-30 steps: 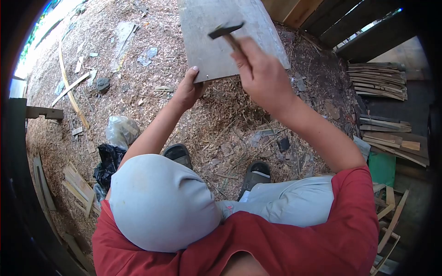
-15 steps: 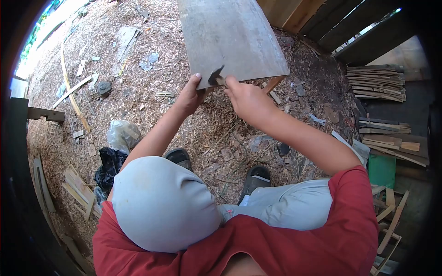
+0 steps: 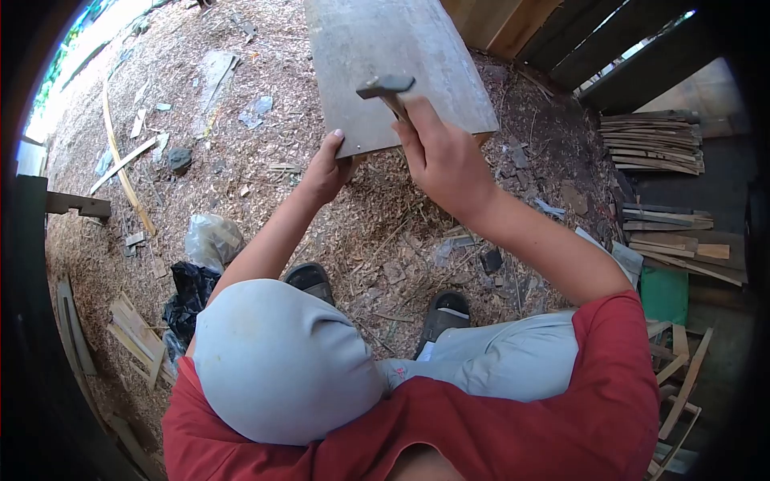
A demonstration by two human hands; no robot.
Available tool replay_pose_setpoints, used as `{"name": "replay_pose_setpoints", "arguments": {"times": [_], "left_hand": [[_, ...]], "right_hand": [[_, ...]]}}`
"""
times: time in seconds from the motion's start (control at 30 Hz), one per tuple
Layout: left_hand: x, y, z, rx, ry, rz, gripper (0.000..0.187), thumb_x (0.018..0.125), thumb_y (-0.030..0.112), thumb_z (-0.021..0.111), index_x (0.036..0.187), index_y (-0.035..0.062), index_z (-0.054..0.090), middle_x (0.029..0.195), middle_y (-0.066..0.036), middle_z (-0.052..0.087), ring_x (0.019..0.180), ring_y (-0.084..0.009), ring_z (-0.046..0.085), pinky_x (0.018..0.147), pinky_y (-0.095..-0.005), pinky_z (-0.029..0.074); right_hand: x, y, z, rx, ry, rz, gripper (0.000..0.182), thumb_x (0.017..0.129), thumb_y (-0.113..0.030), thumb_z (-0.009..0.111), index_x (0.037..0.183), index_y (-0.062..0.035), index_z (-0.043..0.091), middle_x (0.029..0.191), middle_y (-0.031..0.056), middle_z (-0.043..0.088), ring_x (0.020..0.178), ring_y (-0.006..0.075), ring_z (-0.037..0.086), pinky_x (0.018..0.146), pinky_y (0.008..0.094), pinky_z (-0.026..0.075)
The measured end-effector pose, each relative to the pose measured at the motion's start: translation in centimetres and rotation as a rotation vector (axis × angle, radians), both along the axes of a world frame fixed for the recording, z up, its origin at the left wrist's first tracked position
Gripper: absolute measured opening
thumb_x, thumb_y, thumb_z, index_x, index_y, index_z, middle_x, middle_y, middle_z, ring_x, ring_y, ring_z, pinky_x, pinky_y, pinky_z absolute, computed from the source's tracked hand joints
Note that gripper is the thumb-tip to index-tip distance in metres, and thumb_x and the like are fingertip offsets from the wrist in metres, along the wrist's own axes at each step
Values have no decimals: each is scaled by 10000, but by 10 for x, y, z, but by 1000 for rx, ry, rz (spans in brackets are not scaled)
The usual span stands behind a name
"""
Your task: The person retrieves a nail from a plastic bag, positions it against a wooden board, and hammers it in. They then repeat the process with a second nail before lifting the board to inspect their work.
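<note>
My right hand (image 3: 451, 160) is wrapped around the handle of a hammer (image 3: 387, 86), its dark head raised over a grey wooden board (image 3: 377, 48). At the board's near left corner, my left hand (image 3: 325, 172) grips the edge with the thumb on top and the fingers out of sight underneath. Close to that thumb, a small nail head (image 3: 358, 147) shows near the board's front edge. Whatever supports the board from below is mostly hidden.
Wood shavings and scraps cover the ground. Stacked thin slats (image 3: 654, 143) lie at the right, with a green object (image 3: 664, 293) below them. Plastic bags (image 3: 212, 240) sit to my left. Plank walls (image 3: 642, 56) stand at the upper right.
My right hand has lifted the hammer from the board's front edge, uncovering the nail head. My left hand keeps its grip on the corner.
</note>
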State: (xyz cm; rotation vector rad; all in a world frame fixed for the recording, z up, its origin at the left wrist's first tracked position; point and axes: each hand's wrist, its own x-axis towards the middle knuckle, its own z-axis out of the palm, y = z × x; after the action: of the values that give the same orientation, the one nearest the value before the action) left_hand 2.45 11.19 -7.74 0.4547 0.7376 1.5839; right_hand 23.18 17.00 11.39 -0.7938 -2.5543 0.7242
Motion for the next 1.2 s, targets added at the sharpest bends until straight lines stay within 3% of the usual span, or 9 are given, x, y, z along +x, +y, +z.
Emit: {"name": "replay_pose_setpoints", "arguments": {"times": [0.2,0.3,0.4,0.67,0.8,0.87,0.93,1.07,1.2], "left_hand": [[-2,2,-1,9,-25,-53,527,1140,359,478,1521,-3,441,1413,-179,594,1302,-269,612,1179,-419,477],[7,-1,11,-16,20,38,496,1141,359,474,1495,12,461,1392,-178,607,1292,-261,615,1164,-415,483],[-5,2,-6,-40,-26,-53,500,1140,360,478,1487,0,461,1393,-170,608,1280,-260,620,1146,-405,495],[1,-2,-1,-30,38,-13,482,1138,402,451,1431,23,499,1335,-152,618,1208,-239,632,1101,-398,501],[-4,0,-3,-28,76,-106,512,1120,464,437,1406,50,531,1304,-136,646,1220,-243,613,1072,-428,471],[3,-1,7,36,20,-9,514,1150,408,444,1462,1,484,1374,-165,600,1272,-253,615,1154,-379,491],[-6,-1,-5,8,40,-64,521,1149,409,447,1473,2,475,1384,-167,598,1281,-255,611,1155,-381,489],[-5,1,-3,-83,48,-103,540,1144,415,460,1494,3,461,1406,-171,591,1297,-253,605,1159,-379,482],[-1,0,2,-6,32,-18,541,1151,408,443,1506,0,454,1432,-175,573,1307,-252,602,1159,-369,483]], "right_hand": [[0,10,-17,69,-276,93,166,1094,-186,596,1197,-62,557,741,247,679,709,488,703,576,566,512],[-2,2,7,9,88,-45,204,1070,-209,602,1189,-47,563,769,278,714,763,501,729,652,609,571],[-2,1,-33,62,-245,78,189,1077,-195,590,1190,-46,560,758,270,703,745,503,718,632,614,555],[0,-1,-14,63,55,65,175,1080,-200,570,1148,-39,580,791,275,719,773,491,734,650,597,576],[-4,6,-13,71,-331,123,178,1092,-208,583,1190,-63,553,772,241,709,740,454,735,611,559,571],[-5,2,4,49,131,8,193,1067,-180,629,1195,-60,549,781,261,702,765,477,724,632,576,548],[1,3,-18,77,128,26,190,1077,-196,617,1189,-58,551,794,264,705,782,487,725,638,577,548],[2,9,-24,87,-313,125,203,1106,-204,561,1254,-67,546,780,230,721,740,467,732,592,572,559],[-1,2,-11,70,116,8,208,1078,-191,586,1229,-48,576,800,264,729,777,479,740,644,583,582]]}}
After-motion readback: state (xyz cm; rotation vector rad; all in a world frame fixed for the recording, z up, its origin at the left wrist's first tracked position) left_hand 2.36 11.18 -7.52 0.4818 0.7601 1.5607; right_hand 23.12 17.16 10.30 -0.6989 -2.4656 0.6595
